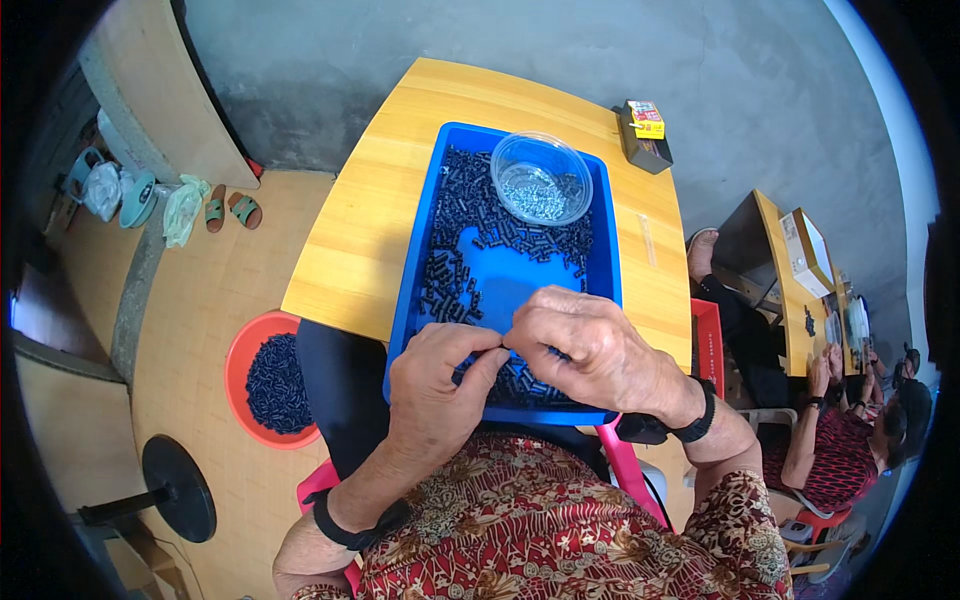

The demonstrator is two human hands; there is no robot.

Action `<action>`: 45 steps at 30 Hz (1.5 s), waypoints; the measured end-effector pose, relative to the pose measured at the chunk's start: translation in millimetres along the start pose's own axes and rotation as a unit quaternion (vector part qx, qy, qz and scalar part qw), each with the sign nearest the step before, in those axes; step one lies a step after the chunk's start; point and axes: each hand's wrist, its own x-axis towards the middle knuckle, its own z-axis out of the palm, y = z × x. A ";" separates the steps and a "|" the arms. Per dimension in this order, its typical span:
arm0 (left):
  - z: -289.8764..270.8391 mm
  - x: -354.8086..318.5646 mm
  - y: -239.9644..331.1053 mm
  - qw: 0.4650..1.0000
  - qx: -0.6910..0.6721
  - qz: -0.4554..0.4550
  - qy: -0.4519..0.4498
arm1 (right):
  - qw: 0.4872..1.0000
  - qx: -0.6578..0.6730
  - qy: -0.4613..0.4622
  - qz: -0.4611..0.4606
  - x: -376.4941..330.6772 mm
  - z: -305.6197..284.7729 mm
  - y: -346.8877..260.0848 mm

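Note:
My left hand (437, 375) and my right hand (592, 340) meet over the near part of a blue tray (402, 330). Thumb and forefinger of each are pinched together, the tips almost touching; whatever is between them is too small and covered to name. Many small black cylindrical pieces (450, 285) lie loose in the tray, thickest along its far and left sides, with more beneath my hands. A round clear plastic tub (497, 165) rests on the pieces at the tray's far right. Inside it are small shiny metal parts (540, 198).
The tray stands on a yellow wooden table (360, 230). At its far right corner is a dark box (645, 150) with a yellow packet. A red-orange basin (237, 375) of black pieces sits on the floor at left. Another person (835, 450) works at a table on the right.

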 end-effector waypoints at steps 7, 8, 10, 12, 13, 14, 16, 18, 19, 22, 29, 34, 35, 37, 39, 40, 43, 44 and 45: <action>3.4 0.5 -1.0 0.999 0.013 -0.020 -0.025 | 1.000 -0.017 -0.019 0.000 2.5 -2.1 -0.3; 2.5 1.1 0.3 0.999 0.007 -0.025 -0.020 | 1.000 -0.004 -0.021 0.021 4.4 -4.2 -0.6; 1.9 2.1 0.6 0.999 0.002 -0.031 -0.016 | 0.999 0.010 -0.022 0.041 5.5 -5.6 -1.0; 2.1 2.8 -0.3 0.999 0.014 -0.021 -0.026 | 0.996 0.054 -0.038 0.064 5.5 -6.1 -0.7; 2.9 2.0 -1.4 0.999 0.014 -0.022 -0.027 | 0.996 0.054 -0.038 0.065 5.2 -6.3 -2.1; 3.9 1.0 -3.0 0.999 0.013 -0.021 -0.028 | 0.998 0.027 -0.044 0.048 5.1 -6.5 -4.0; 4.7 -0.1 -3.4 0.999 0.012 -0.019 -0.030 | 0.998 0.000 -0.049 0.031 4.8 -5.9 -4.8; 5.1 -0.1 -2.4 0.999 0.009 -0.033 -0.039 | 0.997 0.005 -0.059 0.044 4.3 -4.7 -3.3; 4.5 0.4 -2.2 0.999 0.009 -0.032 -0.039 | 0.997 0.005 -0.058 0.044 4.4 -4.1 -1.8; 2.4 1.4 -3.3 0.996 -0.035 -0.077 -0.039 | 0.996 0.052 -0.025 0.065 5.0 -2.9 0.3; 1.0 3.8 -4.0 0.981 -0.112 -0.152 -0.050 | 0.986 0.098 0.037 0.128 -5.1 7.4 6.6; -0.7 4.7 -5.6 0.975 -0.134 -0.165 -0.066 | 0.994 -0.059 0.090 -0.034 -8.5 19.5 5.1; -0.7 3.8 -6.6 0.974 -0.135 -0.167 -0.065 | 0.994 -0.059 0.090 -0.035 -9.0 19.5 6.2; -0.5 3.4 -7.1 0.974 -0.136 -0.170 -0.065 | 0.998 -0.003 0.068 -0.001 -11.0 18.7 9.5; -0.2 3.8 -6.8 0.973 -0.146 -0.169 -0.065 | 0.998 0.019 0.061 0.012 -12.9 17.3 11.7; -0.2 3.9 -6.9 0.973 -0.146 -0.169 -0.065 | 0.997 0.042 0.054 0.025 -13.6 16.9 12.4; -1.2 4.4 -6.3 0.973 -0.151 -0.163 -0.070 | 0.998 -0.011 0.064 -0.015 -11.5 16.6 9.7; -2.2 4.8 -4.9 0.969 -0.162 -0.173 -0.074 | 0.998 -0.011 0.064 -0.015 -11.2 16.6 8.8; -2.7 5.2 -4.2 0.965 -0.173 -0.183 -0.078 | 0.997 -0.006 0.077 -0.008 -11.2 16.8 7.9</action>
